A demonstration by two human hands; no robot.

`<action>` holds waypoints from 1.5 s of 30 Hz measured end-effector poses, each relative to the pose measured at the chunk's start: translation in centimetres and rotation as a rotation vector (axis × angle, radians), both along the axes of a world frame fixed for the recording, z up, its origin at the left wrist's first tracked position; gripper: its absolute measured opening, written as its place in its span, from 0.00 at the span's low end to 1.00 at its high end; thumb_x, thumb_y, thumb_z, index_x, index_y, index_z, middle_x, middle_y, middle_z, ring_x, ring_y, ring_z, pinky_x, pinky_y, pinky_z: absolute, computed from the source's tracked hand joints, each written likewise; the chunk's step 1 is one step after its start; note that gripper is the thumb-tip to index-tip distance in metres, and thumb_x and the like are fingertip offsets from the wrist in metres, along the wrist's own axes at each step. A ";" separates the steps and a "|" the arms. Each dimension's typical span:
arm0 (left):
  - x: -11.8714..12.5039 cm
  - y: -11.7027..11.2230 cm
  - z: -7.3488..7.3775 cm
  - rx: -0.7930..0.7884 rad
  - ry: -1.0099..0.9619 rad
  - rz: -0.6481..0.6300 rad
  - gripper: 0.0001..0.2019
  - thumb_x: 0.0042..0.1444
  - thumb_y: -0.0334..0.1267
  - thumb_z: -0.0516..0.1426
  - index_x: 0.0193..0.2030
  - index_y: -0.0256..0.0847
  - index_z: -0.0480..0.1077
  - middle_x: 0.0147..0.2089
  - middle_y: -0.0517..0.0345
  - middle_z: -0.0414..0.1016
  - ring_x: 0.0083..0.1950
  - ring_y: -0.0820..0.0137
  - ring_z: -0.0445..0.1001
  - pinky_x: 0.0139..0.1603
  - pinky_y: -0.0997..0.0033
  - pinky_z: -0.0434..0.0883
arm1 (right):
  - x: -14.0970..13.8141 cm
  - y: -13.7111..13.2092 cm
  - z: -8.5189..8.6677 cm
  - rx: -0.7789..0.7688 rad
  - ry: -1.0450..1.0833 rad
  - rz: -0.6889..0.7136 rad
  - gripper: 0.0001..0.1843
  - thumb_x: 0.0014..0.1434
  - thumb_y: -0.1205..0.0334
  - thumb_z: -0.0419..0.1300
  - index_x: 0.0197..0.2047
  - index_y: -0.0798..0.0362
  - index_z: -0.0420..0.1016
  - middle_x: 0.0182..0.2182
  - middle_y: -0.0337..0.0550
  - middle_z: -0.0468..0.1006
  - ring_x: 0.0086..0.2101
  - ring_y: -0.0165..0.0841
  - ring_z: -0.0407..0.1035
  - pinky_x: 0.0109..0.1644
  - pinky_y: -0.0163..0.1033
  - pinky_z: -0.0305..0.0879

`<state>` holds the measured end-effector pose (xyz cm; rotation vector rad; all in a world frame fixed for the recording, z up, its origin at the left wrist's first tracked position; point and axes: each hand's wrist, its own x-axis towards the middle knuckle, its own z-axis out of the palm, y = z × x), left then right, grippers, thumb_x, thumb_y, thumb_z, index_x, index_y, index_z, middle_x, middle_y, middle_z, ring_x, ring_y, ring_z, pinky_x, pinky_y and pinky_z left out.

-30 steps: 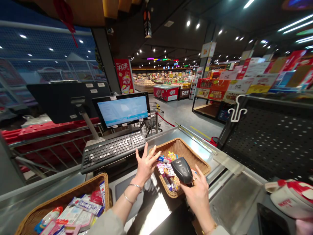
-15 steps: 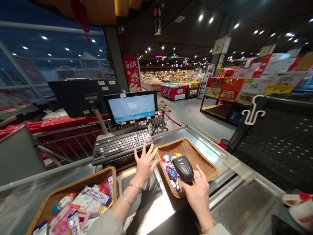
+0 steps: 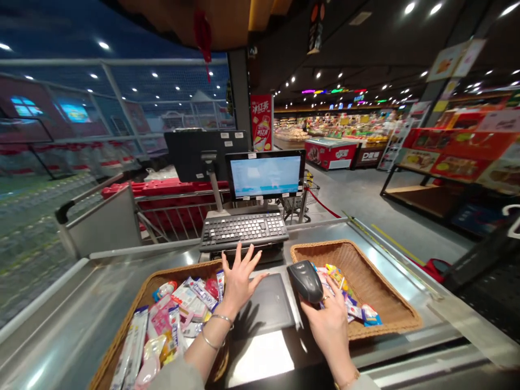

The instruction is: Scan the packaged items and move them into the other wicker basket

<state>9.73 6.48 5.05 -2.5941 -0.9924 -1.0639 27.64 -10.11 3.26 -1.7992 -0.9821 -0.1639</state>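
Observation:
My right hand (image 3: 330, 325) is shut on a black handheld barcode scanner (image 3: 305, 281), its head pointing up and to the left. My left hand (image 3: 239, 281) is open, fingers spread, above the inner rim of a wicker basket (image 3: 150, 290). That basket is full of colourful packaged snacks (image 3: 189, 298) and long wrapped sticks. Below the scanner, a second wicker basket (image 3: 365, 276) holds a smaller group of small snack packets (image 3: 351, 306). Between my hands lies a dark flat scanner pad (image 3: 268, 303) set into the counter.
A keyboard (image 3: 244, 230) and a monitor (image 3: 265, 174) stand just beyond the baskets on the steel checkout counter (image 3: 410, 303). Behind them are a red-and-steel barrier (image 3: 174, 208) and a shopping cart (image 3: 298, 203). Store shelves and freezers lie further back.
The view has swung left, bringing both baskets fully into sight. The packets in the right basket lie more spread out. My right hand still holds the scanner, and my left hand stays open.

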 end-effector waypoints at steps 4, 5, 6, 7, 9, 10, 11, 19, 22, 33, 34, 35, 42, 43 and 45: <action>-2.6 -0.5 -0.4 -0.009 -0.012 0.068 0.25 0.62 0.47 0.59 0.66 0.52 0.66 0.68 0.49 0.67 0.75 0.48 0.53 0.71 0.28 0.37 | -1.4 1.0 -0.2 -0.042 0.026 0.103 0.17 0.52 0.54 0.63 0.44 0.51 0.81 0.55 0.54 0.77 0.63 0.51 0.59 0.65 0.57 0.57; -3.2 -0.6 -0.5 -0.014 -0.013 0.083 0.25 0.62 0.47 0.59 0.66 0.52 0.65 0.68 0.49 0.67 0.75 0.48 0.53 0.71 0.28 0.37 | -1.7 1.2 -0.2 -0.049 0.031 0.118 0.17 0.52 0.55 0.63 0.44 0.51 0.81 0.54 0.54 0.77 0.63 0.51 0.59 0.65 0.58 0.56; -3.8 -0.7 -0.6 -0.019 -0.014 0.096 0.25 0.62 0.46 0.59 0.66 0.52 0.65 0.68 0.49 0.67 0.75 0.48 0.53 0.71 0.28 0.37 | -2.0 1.5 -0.3 -0.055 0.035 0.136 0.17 0.51 0.55 0.63 0.44 0.51 0.81 0.53 0.53 0.78 0.63 0.51 0.59 0.65 0.58 0.57; -4.4 -0.8 -0.6 -0.025 -0.015 0.107 0.25 0.62 0.46 0.59 0.66 0.52 0.65 0.69 0.49 0.66 0.75 0.48 0.53 0.71 0.28 0.37 | -2.3 1.7 -0.4 -0.061 0.037 0.158 0.17 0.51 0.55 0.63 0.44 0.51 0.81 0.53 0.53 0.78 0.63 0.51 0.59 0.65 0.58 0.57; -5.6 -1.0 -0.8 -0.039 -0.018 0.132 0.25 0.62 0.46 0.59 0.66 0.52 0.65 0.69 0.49 0.66 0.75 0.47 0.53 0.71 0.27 0.37 | -2.9 2.2 -0.7 -0.067 0.037 0.203 0.19 0.51 0.54 0.63 0.46 0.50 0.81 0.53 0.52 0.78 0.63 0.51 0.60 0.64 0.58 0.58; -6.1 -1.1 -0.9 -0.045 -0.019 0.145 0.25 0.62 0.46 0.59 0.66 0.52 0.65 0.69 0.49 0.66 0.75 0.47 0.53 0.71 0.26 0.36 | -3.2 2.4 -0.8 -0.065 0.041 0.206 0.19 0.51 0.55 0.63 0.45 0.50 0.81 0.54 0.53 0.78 0.62 0.51 0.61 0.64 0.59 0.59; -6.7 -1.3 -0.9 -0.049 -0.019 0.158 0.25 0.62 0.46 0.59 0.66 0.52 0.66 0.68 0.48 0.67 0.75 0.47 0.53 0.71 0.26 0.36 | -3.6 2.6 -0.8 -0.063 0.044 0.209 0.19 0.51 0.55 0.63 0.45 0.51 0.81 0.54 0.54 0.77 0.62 0.51 0.61 0.63 0.59 0.59; -10.2 -2.2 -1.3 -0.053 0.012 0.239 0.26 0.62 0.44 0.59 0.67 0.50 0.64 0.69 0.45 0.66 0.74 0.47 0.54 0.69 0.23 0.36 | -6.2 3.8 -0.2 -0.031 0.035 0.321 0.14 0.50 0.56 0.63 0.39 0.50 0.82 0.48 0.50 0.81 0.60 0.52 0.64 0.62 0.60 0.61; -11.1 -2.5 -1.3 -0.053 0.004 0.256 0.25 0.63 0.43 0.58 0.66 0.49 0.65 0.68 0.44 0.67 0.74 0.46 0.54 0.69 0.23 0.37 | -7.1 3.9 0.1 -0.035 0.040 0.361 0.11 0.51 0.56 0.63 0.37 0.49 0.82 0.47 0.48 0.82 0.60 0.52 0.63 0.62 0.60 0.61; -14.8 -3.6 -2.5 -0.095 0.014 0.369 0.26 0.61 0.45 0.60 0.66 0.50 0.66 0.68 0.46 0.67 0.74 0.45 0.53 0.70 0.24 0.35 | -9.3 4.6 0.1 -0.071 0.069 0.467 0.09 0.49 0.57 0.63 0.34 0.48 0.82 0.45 0.47 0.83 0.62 0.53 0.61 0.63 0.60 0.59; -15.2 -3.7 -2.8 -0.108 0.032 0.387 0.27 0.60 0.45 0.61 0.66 0.50 0.65 0.68 0.46 0.66 0.75 0.45 0.52 0.70 0.24 0.34 | -9.4 4.7 0.1 -0.080 0.074 0.485 0.09 0.49 0.57 0.63 0.33 0.48 0.82 0.45 0.46 0.83 0.62 0.52 0.61 0.63 0.60 0.59; -15.6 -3.8 -3.1 -0.121 0.049 0.406 0.28 0.60 0.44 0.61 0.67 0.50 0.65 0.69 0.45 0.66 0.75 0.44 0.51 0.69 0.24 0.34 | -9.6 4.7 0.1 -0.088 0.080 0.501 0.08 0.49 0.58 0.63 0.33 0.47 0.82 0.45 0.46 0.83 0.62 0.52 0.61 0.64 0.60 0.58; -18.4 -4.7 -4.8 -0.217 0.109 0.502 0.30 0.58 0.44 0.63 0.67 0.51 0.65 0.71 0.47 0.62 0.76 0.45 0.47 0.71 0.26 0.30 | -10.5 5.0 0.0 -0.101 0.094 0.541 0.09 0.47 0.58 0.63 0.32 0.47 0.82 0.43 0.46 0.83 0.61 0.52 0.61 0.62 0.59 0.60; -18.7 -4.8 -4.9 -0.236 0.114 0.515 0.30 0.58 0.44 0.63 0.67 0.51 0.65 0.72 0.47 0.61 0.77 0.45 0.46 0.70 0.25 0.30 | -10.6 5.1 -0.1 -0.105 0.094 0.549 0.08 0.47 0.58 0.63 0.31 0.48 0.82 0.43 0.46 0.83 0.62 0.52 0.61 0.63 0.59 0.60; -19.2 -5.0 -5.2 -0.273 0.128 0.537 0.30 0.58 0.44 0.63 0.67 0.51 0.65 0.72 0.48 0.60 0.77 0.44 0.45 0.70 0.24 0.30 | -10.7 5.1 -0.2 -0.116 0.098 0.564 0.09 0.47 0.58 0.63 0.32 0.47 0.82 0.43 0.46 0.83 0.62 0.52 0.61 0.63 0.59 0.59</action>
